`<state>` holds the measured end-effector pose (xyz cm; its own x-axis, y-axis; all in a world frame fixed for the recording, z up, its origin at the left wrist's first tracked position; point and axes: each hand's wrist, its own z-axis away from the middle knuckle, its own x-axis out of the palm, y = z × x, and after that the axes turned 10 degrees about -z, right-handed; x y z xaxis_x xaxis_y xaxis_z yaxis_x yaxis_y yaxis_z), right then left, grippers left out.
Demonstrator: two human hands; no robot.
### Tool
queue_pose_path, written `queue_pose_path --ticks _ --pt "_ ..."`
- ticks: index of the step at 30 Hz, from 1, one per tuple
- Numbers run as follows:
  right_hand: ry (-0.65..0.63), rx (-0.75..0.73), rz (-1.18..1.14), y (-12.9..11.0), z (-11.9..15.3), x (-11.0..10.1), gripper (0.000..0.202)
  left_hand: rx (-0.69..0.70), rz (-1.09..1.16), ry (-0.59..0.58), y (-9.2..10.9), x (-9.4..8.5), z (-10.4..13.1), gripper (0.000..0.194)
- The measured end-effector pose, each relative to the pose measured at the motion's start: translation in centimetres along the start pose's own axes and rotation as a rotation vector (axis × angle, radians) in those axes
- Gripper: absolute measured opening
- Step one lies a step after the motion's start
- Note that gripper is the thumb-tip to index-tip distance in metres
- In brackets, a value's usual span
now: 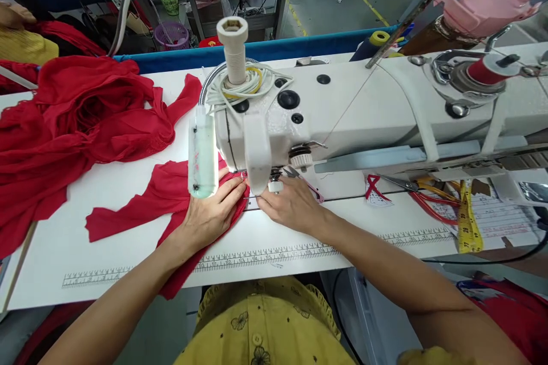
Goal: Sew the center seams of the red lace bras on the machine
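A white sewing machine (351,108) stands over the table, its head above both hands. My left hand (212,214) presses a piece of red fabric (149,199) close to the needle area, fingers together and bent on the cloth's edge. Just right of the presser area is my right hand (295,205), with curled fingers close to the fabric edge. The machine head partly covers those fingers, so what they pinch, if anything, cannot be made out. A small metal tool with a pink handle (318,196) shows behind the right hand; whether the hand touches it is unclear.
A heap of red garments (85,125) lies on the left. To the right are orange-handled scissors (432,187), a yellow measuring tape (468,222), papers (505,214) and a red-and-white scrap (377,191). A pink-lidded bottle (475,8) stands behind the machine. A printed ruler (257,255) runs along the front.
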<state>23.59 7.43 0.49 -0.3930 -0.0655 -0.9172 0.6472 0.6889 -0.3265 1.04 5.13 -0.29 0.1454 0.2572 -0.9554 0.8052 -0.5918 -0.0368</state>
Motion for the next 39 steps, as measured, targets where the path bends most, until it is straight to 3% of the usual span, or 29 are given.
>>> queue_pose_path --ticks 4,6,11,15,28,39 --pt "-0.1 0.023 -0.17 -0.6 0.8 -2.3 0.022 0.007 -0.047 0.039 0.1 0.2 0.1 0.037" --pt "-0.084 0.037 -0.234 -1.0 1.2 -2.5 0.025 0.006 -0.062 0.042 0.1 0.2 0.1 0.034" --pt "0.09 0.045 -0.104 -1.5 1.5 -0.1 0.026 -0.03 -0.037 0.007 0.3 0.1 0.2 0.034" --pt "0.083 0.101 0.058 -1.8 1.1 1.2 0.027 -0.043 -0.012 -0.003 0.3 0.1 0.4 0.036" --pt "0.152 0.187 0.324 -4.4 0.7 2.5 0.034 -0.04 0.0 0.016 0.2 0.3 0.4 0.034" --pt "0.071 0.205 0.366 -6.8 -0.9 1.7 0.028 -0.023 -0.032 0.016 0.1 0.4 0.6 0.036"
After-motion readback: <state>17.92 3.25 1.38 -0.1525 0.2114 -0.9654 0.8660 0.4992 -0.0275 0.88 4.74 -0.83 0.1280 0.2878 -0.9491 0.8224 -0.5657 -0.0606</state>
